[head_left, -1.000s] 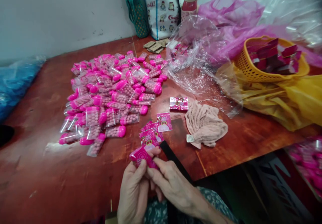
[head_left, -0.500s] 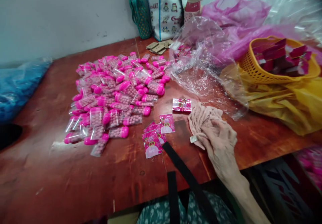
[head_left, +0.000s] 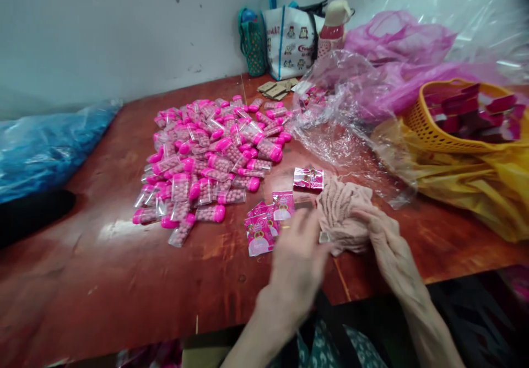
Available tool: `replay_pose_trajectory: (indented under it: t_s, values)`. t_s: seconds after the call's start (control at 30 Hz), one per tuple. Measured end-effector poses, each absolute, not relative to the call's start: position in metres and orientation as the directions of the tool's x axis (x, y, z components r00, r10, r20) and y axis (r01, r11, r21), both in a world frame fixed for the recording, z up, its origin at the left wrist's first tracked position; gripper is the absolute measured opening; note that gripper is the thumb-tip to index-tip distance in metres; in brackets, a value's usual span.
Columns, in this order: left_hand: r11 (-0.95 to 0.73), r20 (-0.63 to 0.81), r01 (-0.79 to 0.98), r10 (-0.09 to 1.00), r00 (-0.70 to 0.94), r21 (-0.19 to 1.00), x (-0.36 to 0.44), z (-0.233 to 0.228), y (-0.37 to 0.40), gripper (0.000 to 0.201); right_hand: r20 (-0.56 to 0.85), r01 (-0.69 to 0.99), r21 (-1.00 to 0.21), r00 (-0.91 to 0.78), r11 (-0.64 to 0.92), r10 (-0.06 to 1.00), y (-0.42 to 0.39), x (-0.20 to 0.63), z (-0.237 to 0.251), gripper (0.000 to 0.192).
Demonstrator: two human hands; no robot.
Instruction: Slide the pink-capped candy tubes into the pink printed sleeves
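A crumpled light pink cloth [head_left: 345, 214] with a small white tag lies near the front of the table. My right hand [head_left: 386, 241] is at its right side, its fingers closed over the edge of the fabric. My left hand [head_left: 300, 258], smeared by motion, hovers left of the cloth beside some pink printed packets [head_left: 260, 236]; whether its fingers hold anything is unclear. Behind the cloth sits a stack of pink cards or packets [head_left: 308, 179]. To the left spreads a heap of clear tubes with bright pink caps, filled with pink beads [head_left: 215, 158].
A yellow basket [head_left: 430, 125] of dark pink pieces rests on yellow plastic at the right. Clear plastic film [head_left: 351, 114] and pink bags [head_left: 400, 37] lie behind. A white tote bag [head_left: 289, 43] and bottle [head_left: 333, 29] stand by the wall. Blue plastic [head_left: 53, 142] is far left.
My left hand has come into view left of the cloth. My right hand has slid from the cloth's top to its right side, and the cloth is bunched differently. The view has shifted.
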State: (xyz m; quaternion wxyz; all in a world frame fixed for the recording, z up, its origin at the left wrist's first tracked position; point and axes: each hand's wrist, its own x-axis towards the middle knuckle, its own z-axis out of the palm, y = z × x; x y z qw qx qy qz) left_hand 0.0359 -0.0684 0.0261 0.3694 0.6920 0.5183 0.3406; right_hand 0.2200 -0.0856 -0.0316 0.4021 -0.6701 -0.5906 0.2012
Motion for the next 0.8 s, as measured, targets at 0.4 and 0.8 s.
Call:
replay_pose_trajectory:
  t_s: [0.4,0.8]
  values:
    - [-0.434,0.14,0.639,0.878,0.458,0.635,0.098,-0.017,-0.037,0.015,0.368,0.618,-0.782,0.355,0.08,0.86,-0.072,0.225,-0.046,0.019]
    - [0.088,0.4,0.901,0.875,-0.274,0.425,-0.156,0.014,0.013,0.053,0.382,0.715,-0.656,0.038,0.242,0.924,-0.069,0.12,0.013,0.014]
